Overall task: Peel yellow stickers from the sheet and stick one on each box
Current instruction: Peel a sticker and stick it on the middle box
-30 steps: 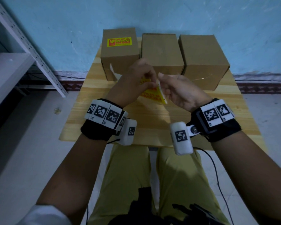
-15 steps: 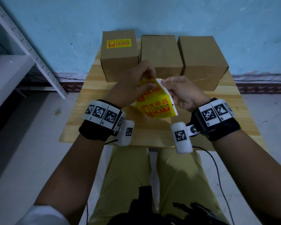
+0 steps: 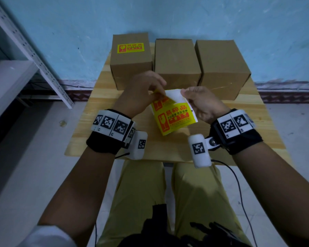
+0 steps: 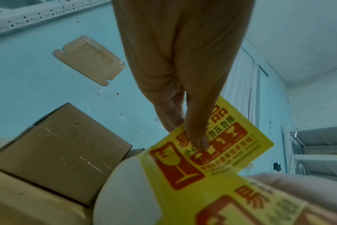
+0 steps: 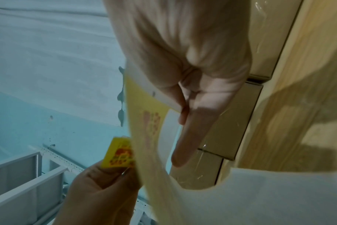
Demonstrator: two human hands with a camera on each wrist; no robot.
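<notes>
Three brown cardboard boxes stand in a row at the far end of the wooden table (image 3: 100, 139). The left box (image 3: 130, 59) carries a yellow sticker (image 3: 130, 48) on top; the middle box (image 3: 176, 57) and the right box (image 3: 221, 65) have bare tops. Above the table I hold the sticker sheet (image 3: 175, 120), yellow with red print. My left hand (image 3: 144, 90) pinches a half-peeled yellow sticker (image 4: 221, 146) between thumb and fingers. My right hand (image 3: 202, 102) grips the sheet's white backing (image 3: 174, 95), which curls back where the sticker has lifted.
A white metal shelf frame (image 3: 30, 56) stands to the left of the table, against the blue wall. My legs in olive trousers (image 3: 168, 202) are under the table's near edge. A flattened cardboard piece (image 4: 90, 59) hangs on the wall.
The sheet has turned its printed face up towards me. The top sticker has come further off the backing, and bare white backing now shows at the sheet's far end.
</notes>
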